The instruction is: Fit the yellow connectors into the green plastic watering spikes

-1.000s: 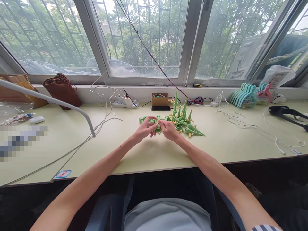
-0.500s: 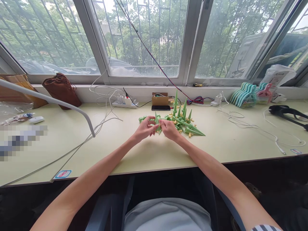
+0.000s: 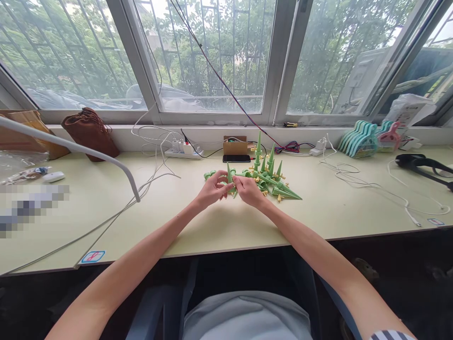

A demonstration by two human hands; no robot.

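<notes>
Head view: a green plastic spike (image 3: pixel 229 174) is standing near-upright, tip up, between the hands. Left hand (image 3: pixel 211 190) is holding it from the left, fingers curled round it; right hand (image 3: pixel 247 189) is pinching its lower right side, contact partly hidden. Neither is lying nearer. Other green spikes (image 3: pixel 271 167) are crowding the table (image 3: pixel 226 231) rightward.

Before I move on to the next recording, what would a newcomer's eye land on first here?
First, the green spike held point-up between the left hand and the right hand, mid-table. Next, the heap of similar spikes with yellow fittings, beside and beyond the right hand, several pointing upward. Last, the bright windows filling the top of the view behind the table.
</notes>
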